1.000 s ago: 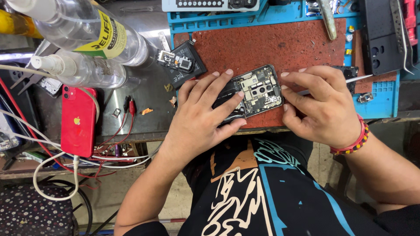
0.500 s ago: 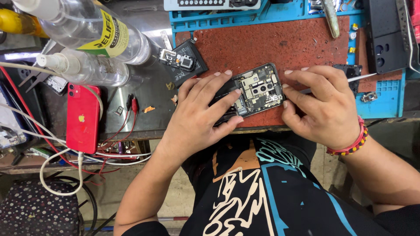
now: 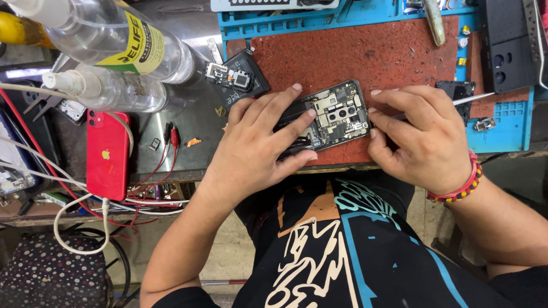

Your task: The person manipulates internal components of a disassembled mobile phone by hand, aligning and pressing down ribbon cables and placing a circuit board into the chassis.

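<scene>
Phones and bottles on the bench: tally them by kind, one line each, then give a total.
Opened phone, back off, held by the left hand and right hand: 1
Red phone, plugged into a white cable: 1
Clear plastic bottles lying on their sides: 2
Total: 4

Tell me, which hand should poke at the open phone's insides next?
Probably the right hand: it grips a thin metal tool beside the opened phone. The left hand lies across the phone's other end, steadying it.
</scene>
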